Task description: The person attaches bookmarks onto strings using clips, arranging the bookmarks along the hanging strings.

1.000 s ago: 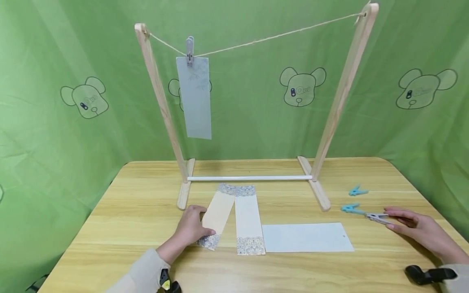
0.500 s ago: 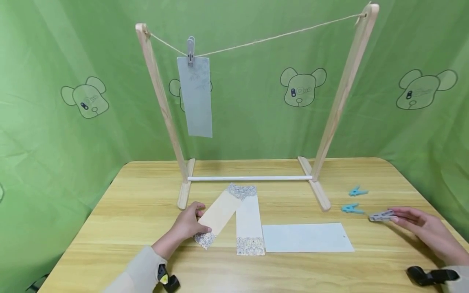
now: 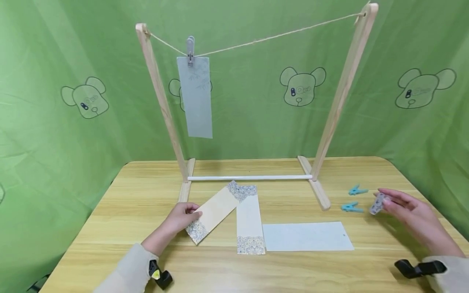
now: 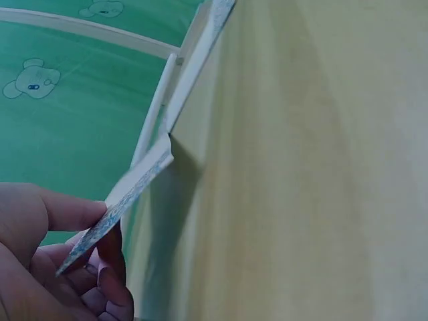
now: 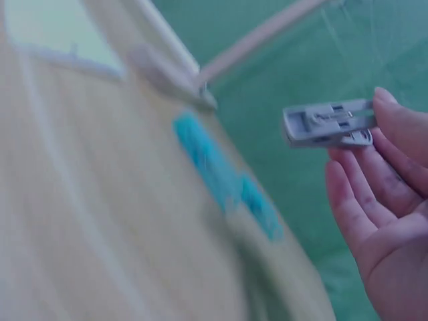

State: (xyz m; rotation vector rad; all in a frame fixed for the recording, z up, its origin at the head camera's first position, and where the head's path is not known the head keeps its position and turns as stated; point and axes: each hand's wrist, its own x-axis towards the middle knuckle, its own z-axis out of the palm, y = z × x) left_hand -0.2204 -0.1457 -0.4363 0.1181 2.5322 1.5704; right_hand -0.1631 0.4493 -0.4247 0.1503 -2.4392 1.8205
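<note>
So, green fabric curtain (image 3: 249,122), then a wood-grain table (image 3: 293,276), and on that a pale wooden rack (image 3: 343,97). Bear heads (image 3: 300,91) printed behind the rack have lettering that's too blurry to read. In front of the rack, the left hand (image 3: 178,219), thumb on top, pinches a cream rectangular paper card (image 3: 215,211) with blue-patterned ends. Right of the rack, the raised right hand (image 3: 414,215) pinches a grey plastic clip (image 3: 377,204).
</note>
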